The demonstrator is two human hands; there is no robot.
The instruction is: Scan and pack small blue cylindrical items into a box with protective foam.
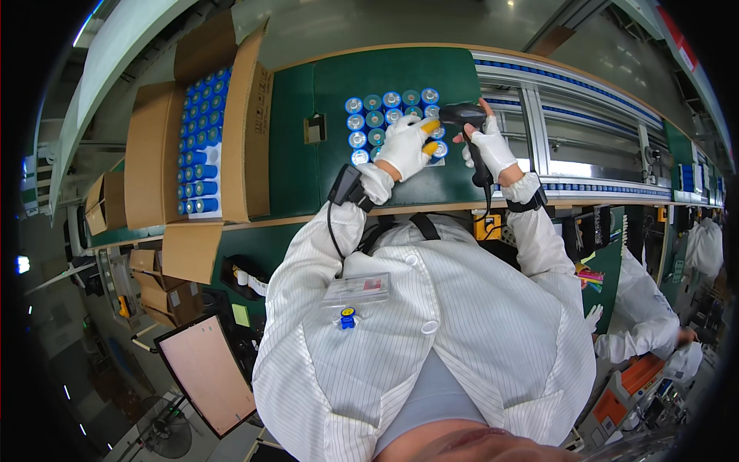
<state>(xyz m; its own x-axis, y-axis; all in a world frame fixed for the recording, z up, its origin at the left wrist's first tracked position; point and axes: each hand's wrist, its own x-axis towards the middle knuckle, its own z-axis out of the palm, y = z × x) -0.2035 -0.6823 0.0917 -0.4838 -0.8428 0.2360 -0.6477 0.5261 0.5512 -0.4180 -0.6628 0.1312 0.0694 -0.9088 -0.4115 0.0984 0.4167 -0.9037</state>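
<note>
Blue cylindrical battery cells (355,122) stand upright in close rows on the green tabletop in front of me. My left hand (404,146), in a white glove with yellow finger covers, reaches over the right side of these rows. Its thumb and finger close around a cell (437,133) at the right edge; the palm hides several cells beneath. In my right hand (493,146), also gloved with bare fingertips, is a black handheld barcode scanner (462,115). Its head points left, toward the cells by my left fingers, and its cable hangs down toward the table's near edge.
An open cardboard box (248,138) with many blue cells stands at the left of the table (296,92). To the right runs a metal-railed conveyor (593,115) carrying rows of cells. A tilted framed panel (208,373) is at lower left. Another person's white sleeve (635,339) shows at right.
</note>
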